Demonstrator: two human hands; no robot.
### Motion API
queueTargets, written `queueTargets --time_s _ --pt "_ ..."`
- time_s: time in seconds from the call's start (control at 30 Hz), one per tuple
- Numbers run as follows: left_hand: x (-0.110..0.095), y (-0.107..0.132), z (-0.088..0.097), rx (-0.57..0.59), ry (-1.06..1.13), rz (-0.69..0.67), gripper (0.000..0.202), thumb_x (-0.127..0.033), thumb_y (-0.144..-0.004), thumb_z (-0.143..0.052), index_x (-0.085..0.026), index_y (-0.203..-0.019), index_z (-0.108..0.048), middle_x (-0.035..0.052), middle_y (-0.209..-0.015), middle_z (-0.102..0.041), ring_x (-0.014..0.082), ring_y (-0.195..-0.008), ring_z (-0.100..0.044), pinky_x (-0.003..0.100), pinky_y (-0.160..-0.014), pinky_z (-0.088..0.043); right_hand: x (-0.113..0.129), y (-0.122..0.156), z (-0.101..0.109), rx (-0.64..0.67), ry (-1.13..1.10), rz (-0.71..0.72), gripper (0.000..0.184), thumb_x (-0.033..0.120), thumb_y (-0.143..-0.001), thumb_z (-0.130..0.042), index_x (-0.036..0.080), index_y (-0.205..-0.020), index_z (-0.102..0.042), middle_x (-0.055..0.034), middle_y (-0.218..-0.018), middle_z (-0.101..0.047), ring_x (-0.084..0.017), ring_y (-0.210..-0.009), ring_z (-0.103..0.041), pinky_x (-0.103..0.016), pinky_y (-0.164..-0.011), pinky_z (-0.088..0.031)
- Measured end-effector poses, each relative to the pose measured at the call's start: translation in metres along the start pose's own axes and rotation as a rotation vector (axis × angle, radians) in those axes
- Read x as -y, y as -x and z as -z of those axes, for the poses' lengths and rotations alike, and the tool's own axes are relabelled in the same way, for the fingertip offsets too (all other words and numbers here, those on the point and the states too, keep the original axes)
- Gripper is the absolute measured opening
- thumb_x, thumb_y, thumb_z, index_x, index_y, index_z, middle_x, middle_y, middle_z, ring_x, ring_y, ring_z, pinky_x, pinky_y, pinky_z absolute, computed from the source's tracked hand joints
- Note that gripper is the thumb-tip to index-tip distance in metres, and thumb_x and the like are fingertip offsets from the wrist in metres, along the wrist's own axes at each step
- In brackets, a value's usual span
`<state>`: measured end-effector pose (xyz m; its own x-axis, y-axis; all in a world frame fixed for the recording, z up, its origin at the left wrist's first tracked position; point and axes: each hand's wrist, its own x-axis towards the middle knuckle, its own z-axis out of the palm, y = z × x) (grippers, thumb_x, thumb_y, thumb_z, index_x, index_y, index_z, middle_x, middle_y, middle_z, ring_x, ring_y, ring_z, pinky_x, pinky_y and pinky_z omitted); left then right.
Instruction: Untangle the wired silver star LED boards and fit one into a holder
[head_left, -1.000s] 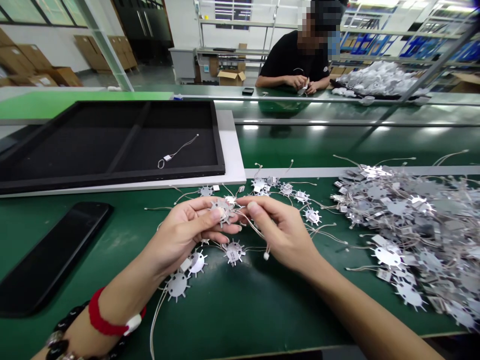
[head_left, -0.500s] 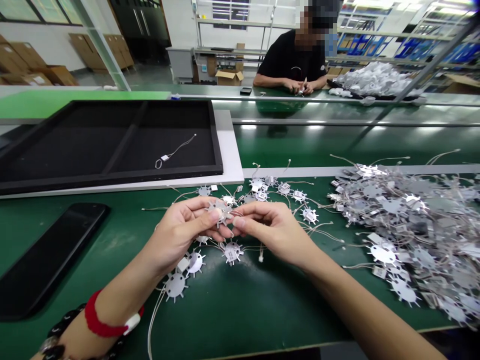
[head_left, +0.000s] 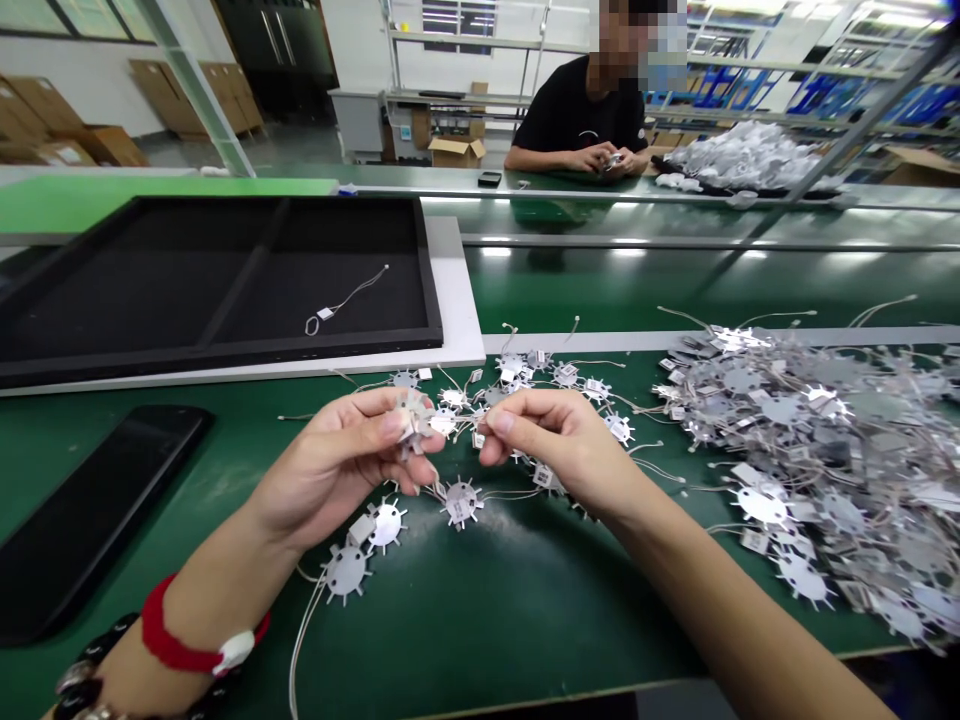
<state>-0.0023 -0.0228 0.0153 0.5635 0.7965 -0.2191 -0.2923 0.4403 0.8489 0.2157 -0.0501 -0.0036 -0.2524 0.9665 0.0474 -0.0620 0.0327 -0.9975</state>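
My left hand (head_left: 341, 445) pinches a thin silvery metal disc with prongs round its edge (head_left: 414, 422), tilted and slightly blurred, just above the table. My right hand (head_left: 555, 435) is closed a short way to its right, thumb against forefinger. A thin pale wire (head_left: 466, 418) seems to run from the disc to those fingertips, where its end is hidden. Under and around both hands lie several similar discs, among them one below (head_left: 461, 503) and another nearer me (head_left: 347, 573), with wires and small white tags.
A large heap of wired discs (head_left: 840, 450) covers the right of the green table (head_left: 480, 630). At left lie a black phone (head_left: 105, 520) and a black framed panel (head_left: 352, 235) bearing one loose wire. Opposite, a person (head_left: 577, 120) handles a small part beside a white pile (head_left: 750, 160).
My left hand has moved slightly left with the disc, and the gap between my hands has widened. My right hand has shifted slightly right. The person opposite has moved their hands.
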Motion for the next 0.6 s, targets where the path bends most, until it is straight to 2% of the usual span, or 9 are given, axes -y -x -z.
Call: queueTargets --time_s 0.23,0.47,0.6 --pt "-0.005 0.001 0.001 -0.052 -0.035 -0.001 0.027 -0.029 -0.065 -0.094 -0.017 -0.084 -0.079 0.0048 -0.072 -0.076 0.0142 -0.053 -0.070 0.014 -0.051 -0.059 0.002 0.000 0.005 -0.030 0.033 0.051 0.019 0.033 -0.088 -0.068 0.019 -0.075 -0.071 -0.0002 -0.070 -0.074 -0.012 -0.068 -0.069 -0.026 -0.069 -0.057" --pt "-0.013 0.002 0.001 -0.101 -0.028 -0.069 0.029 -0.028 -0.058 -0.097 -0.018 -0.078 -0.079 0.0035 -0.067 -0.074 0.0124 -0.052 -0.069 0.012 -0.049 -0.056 0.000 -0.006 0.013 -0.119 -0.021 0.069 0.016 0.029 -0.085 -0.069 0.019 -0.073 -0.072 0.0005 -0.065 -0.072 -0.010 -0.061 -0.066 -0.023 -0.061 -0.053" --pt "-0.013 0.003 0.003 -0.097 -0.031 -0.070 0.029 -0.028 -0.058 -0.097 -0.018 -0.078 -0.079 0.0034 -0.066 -0.074 0.0125 -0.052 -0.068 0.012 -0.049 -0.056 -0.001 -0.007 0.015 -0.130 -0.040 0.056 0.019 0.033 -0.085 -0.070 0.018 -0.072 -0.072 -0.0003 -0.067 -0.073 -0.009 -0.060 -0.064 -0.022 -0.061 -0.053"
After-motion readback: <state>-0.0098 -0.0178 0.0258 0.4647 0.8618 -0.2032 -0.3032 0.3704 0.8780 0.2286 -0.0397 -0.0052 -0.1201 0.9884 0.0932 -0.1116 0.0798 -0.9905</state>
